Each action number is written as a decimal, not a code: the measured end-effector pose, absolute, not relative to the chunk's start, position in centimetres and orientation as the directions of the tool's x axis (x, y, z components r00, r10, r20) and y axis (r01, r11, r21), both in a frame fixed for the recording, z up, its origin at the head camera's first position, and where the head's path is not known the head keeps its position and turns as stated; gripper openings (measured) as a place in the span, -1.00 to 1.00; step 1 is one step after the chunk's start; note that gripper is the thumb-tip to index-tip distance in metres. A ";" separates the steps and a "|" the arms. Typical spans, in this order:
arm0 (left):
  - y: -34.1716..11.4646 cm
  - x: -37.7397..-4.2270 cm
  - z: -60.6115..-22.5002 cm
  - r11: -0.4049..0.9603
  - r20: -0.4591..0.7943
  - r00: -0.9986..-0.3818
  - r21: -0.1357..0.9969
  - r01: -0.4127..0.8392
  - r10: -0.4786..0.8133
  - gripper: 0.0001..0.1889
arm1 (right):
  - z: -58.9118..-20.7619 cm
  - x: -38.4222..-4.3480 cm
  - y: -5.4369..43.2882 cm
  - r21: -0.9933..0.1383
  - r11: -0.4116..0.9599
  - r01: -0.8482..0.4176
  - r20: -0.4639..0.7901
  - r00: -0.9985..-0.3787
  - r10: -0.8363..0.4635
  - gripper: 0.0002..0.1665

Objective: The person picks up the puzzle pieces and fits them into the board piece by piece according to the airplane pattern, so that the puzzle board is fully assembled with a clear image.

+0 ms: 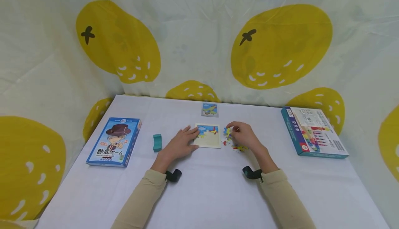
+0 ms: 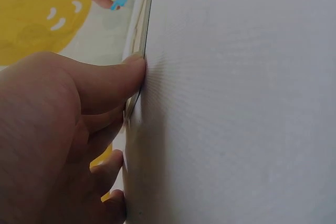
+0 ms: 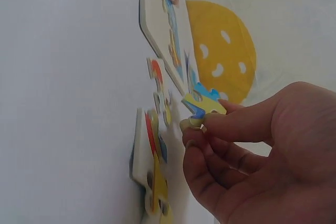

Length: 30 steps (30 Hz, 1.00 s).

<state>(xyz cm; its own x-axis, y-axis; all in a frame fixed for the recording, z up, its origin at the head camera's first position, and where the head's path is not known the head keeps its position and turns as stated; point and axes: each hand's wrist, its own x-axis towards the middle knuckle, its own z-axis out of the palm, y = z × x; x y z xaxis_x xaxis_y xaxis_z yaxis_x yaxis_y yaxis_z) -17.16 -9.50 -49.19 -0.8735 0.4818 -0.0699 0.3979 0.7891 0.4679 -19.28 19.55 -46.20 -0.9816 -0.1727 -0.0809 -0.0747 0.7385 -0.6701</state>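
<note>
My left hand (image 1: 180, 145) rests at the left side of a square puzzle board (image 1: 208, 143), its fingers spread. The thumb touches the board's near edge in the left wrist view; a fingertip lies on the board in the right wrist view. Joined pieces with a blue and red picture fill the board's far part. Just right of the board, my right hand (image 1: 244, 135) pinches a yellow and blue jigsaw piece (image 3: 207, 103) between thumb and fingers, raised above the table. Loose jigsaw pieces (image 1: 239, 148) lie beneath and beside this hand, partly covered by it.
A small picture card (image 1: 210, 109) lies beyond the board. On the left are a blue game box (image 1: 114, 142) and a teal curved block (image 1: 157, 142). Another box (image 1: 315, 132) sits at the right. A patterned curtain (image 1: 193, 49) hangs behind the white table (image 1: 212, 194).
</note>
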 end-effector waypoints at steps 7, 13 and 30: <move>-9.3 -17.2 -49.1 0.795 -0.080 -0.873 0.460 0.395 0.481 -0.30 | -47.0 -19.6 17.9 -0.752 0.654 -0.079 -0.058 -0.981 -0.185 -0.70; -9.3 -17.1 -49.0 0.801 -0.087 -0.881 0.467 0.376 0.465 -0.31 | -47.0 -19.6 16.0 -0.802 0.592 -0.079 -0.046 -0.980 -0.193 -0.77; -9.3 -17.3 -49.2 0.795 -0.077 -0.879 0.469 0.384 0.470 -0.30 | -47.3 -20.0 12.2 -0.772 0.635 -0.024 -0.091 -0.985 -0.147 -0.86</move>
<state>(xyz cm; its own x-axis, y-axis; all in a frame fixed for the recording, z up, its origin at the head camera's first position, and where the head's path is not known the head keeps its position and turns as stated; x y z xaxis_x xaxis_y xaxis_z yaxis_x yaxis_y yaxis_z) -17.31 -9.33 -49.17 -0.8792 0.4701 -0.0775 0.3840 0.7955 0.4688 -20.00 12.19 -47.28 -0.9849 -0.1474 -0.0906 -0.0240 0.6349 -0.7722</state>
